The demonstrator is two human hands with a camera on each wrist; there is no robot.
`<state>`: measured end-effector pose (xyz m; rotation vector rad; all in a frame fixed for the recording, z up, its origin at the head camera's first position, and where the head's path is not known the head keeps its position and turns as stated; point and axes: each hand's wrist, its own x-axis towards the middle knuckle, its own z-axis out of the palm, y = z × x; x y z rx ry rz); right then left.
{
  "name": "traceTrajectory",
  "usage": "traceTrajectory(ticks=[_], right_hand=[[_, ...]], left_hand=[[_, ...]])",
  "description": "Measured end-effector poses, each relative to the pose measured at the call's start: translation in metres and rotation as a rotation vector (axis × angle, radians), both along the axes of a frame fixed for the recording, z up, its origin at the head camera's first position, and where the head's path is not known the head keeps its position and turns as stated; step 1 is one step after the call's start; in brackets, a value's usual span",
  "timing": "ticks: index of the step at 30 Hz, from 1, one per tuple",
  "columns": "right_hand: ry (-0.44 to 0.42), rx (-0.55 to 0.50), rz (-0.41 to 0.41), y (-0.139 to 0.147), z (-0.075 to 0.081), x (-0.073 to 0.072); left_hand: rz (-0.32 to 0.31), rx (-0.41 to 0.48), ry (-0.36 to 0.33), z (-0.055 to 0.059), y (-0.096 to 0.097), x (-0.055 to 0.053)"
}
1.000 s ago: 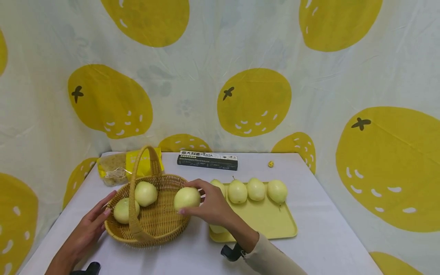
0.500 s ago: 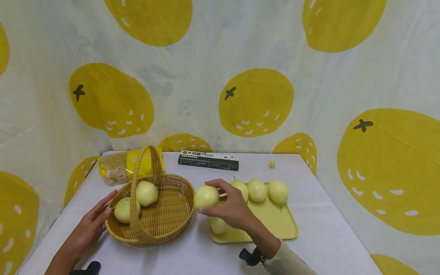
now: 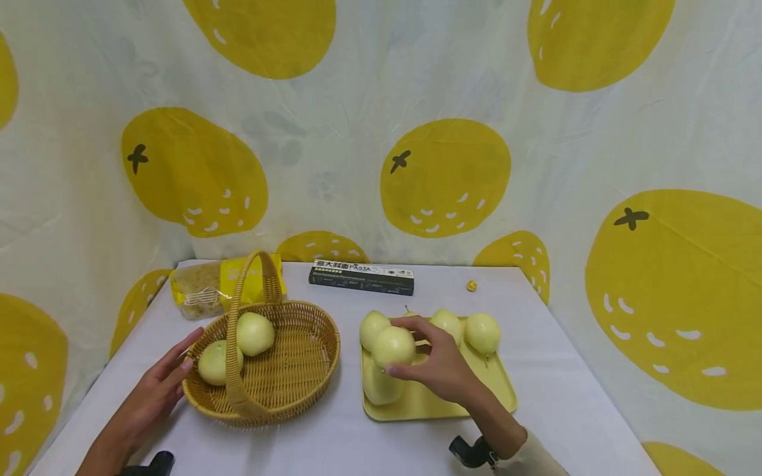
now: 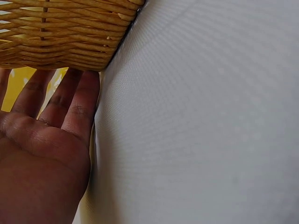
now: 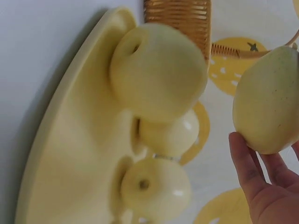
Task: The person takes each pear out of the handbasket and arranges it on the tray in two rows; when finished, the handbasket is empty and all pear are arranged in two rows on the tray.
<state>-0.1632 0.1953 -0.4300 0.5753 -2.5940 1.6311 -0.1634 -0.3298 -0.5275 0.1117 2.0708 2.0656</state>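
Note:
My right hand (image 3: 442, 365) pinches a pale yellow-green pear (image 3: 393, 348) between thumb and fingers, above the left part of a yellow tray (image 3: 452, 404). In the right wrist view the held pear (image 5: 268, 102) is lifted apart from the pears in the tray. A pear (image 3: 382, 388) lies at the tray's front left, and several more line its back edge, one mostly hidden by my hand. My left hand (image 3: 145, 403) rests with straight fingers against the left side of a wicker basket (image 3: 292, 360). Two pears, one of them this rear pear (image 3: 256, 334), sit in the basket's left half.
The basket's tall handle (image 3: 234, 357) arches over its middle. Behind it lies a yellow bag (image 3: 205, 291) of food. A dark pasta box (image 3: 360, 277) lies at the back centre, with a small yellow object (image 3: 471, 285) to its right. Fruit-printed cloth hangs around the white table.
My right hand has carried the pear rightward, from over the basket's right rim to over the tray. The left hand and basket stay almost in place.

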Motion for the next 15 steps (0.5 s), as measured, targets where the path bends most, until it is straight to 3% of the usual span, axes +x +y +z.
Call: traceTrajectory(ticks=[15], right_hand=[[-0.007, 0.098, 0.008, 0.045, -0.019, 0.006]], left_hand=[[-0.002, 0.0, 0.013, 0.002, 0.002, 0.001]])
